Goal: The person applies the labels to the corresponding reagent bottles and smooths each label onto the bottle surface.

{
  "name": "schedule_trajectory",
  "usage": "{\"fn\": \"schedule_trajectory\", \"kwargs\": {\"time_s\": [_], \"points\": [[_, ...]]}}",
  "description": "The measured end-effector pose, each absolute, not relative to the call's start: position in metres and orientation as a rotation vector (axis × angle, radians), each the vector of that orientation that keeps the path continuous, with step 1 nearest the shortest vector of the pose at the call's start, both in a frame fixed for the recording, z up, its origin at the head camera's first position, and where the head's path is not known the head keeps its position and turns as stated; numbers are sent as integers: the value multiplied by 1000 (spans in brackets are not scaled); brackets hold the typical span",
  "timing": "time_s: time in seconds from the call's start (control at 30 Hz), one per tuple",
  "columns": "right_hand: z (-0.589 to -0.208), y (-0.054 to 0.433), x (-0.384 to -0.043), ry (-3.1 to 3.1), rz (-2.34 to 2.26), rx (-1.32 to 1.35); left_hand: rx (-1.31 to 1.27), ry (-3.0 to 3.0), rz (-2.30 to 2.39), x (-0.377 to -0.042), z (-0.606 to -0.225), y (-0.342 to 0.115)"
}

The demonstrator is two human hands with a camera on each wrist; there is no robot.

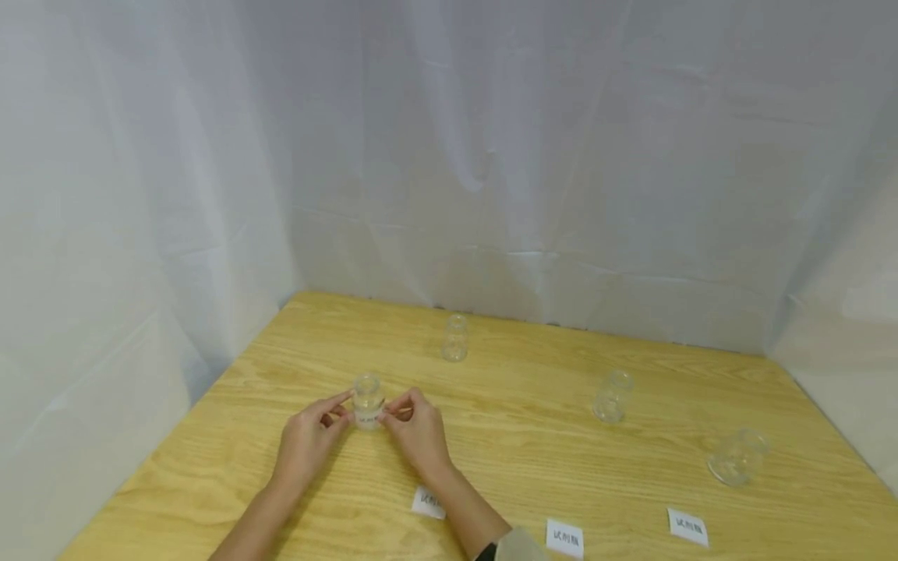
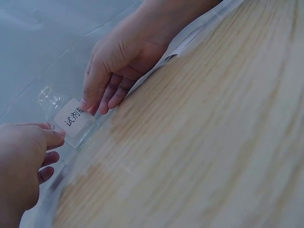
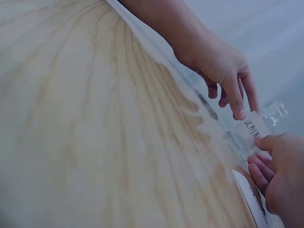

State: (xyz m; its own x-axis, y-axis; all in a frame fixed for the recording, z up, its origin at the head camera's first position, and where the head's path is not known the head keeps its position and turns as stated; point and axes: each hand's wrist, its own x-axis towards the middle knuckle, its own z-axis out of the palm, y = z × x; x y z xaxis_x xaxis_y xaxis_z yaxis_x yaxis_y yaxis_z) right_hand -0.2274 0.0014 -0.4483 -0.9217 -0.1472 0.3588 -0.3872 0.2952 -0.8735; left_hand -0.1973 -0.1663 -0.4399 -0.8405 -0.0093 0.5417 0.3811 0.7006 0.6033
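Note:
A small clear glass reagent bottle (image 1: 366,389) stands upright on the table at left, with a white paper label (image 2: 73,118) bearing black characters across its front. My left hand (image 1: 309,438) holds the bottle from its left side, the thumb at the label's left edge. From the other side my right hand (image 1: 419,432) pinches the label's right end against the glass, its thumb covering part of the writing. In the right wrist view the label (image 3: 254,127) lies between both thumbs. How firmly its ends stick cannot be told.
Three more clear glass bottles stand apart on the wooden table (image 1: 519,436): one at the back (image 1: 454,339), one right of centre (image 1: 613,397), one farther right (image 1: 738,458). Three white labels lie near the front: one partly behind the right forearm (image 1: 471,506). White sheeting (image 1: 491,156) surrounds the table.

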Motion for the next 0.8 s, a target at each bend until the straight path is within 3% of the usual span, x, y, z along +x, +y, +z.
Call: {"fn": "schedule_trajectory", "kwargs": {"time_s": [0.27, 0.53, 0.8], "points": [[-443, 4, -226, -2424, 1777, 476, -296, -2420, -1091, -197, -434, -170], [-438, 4, -225, -2471, 1813, 660, -591, -2312, -1475, -205, -436, -174], [-437, 1, -227, -2468, 1730, 699, -594, -2319, -1431, -209, -438, -175]]}}
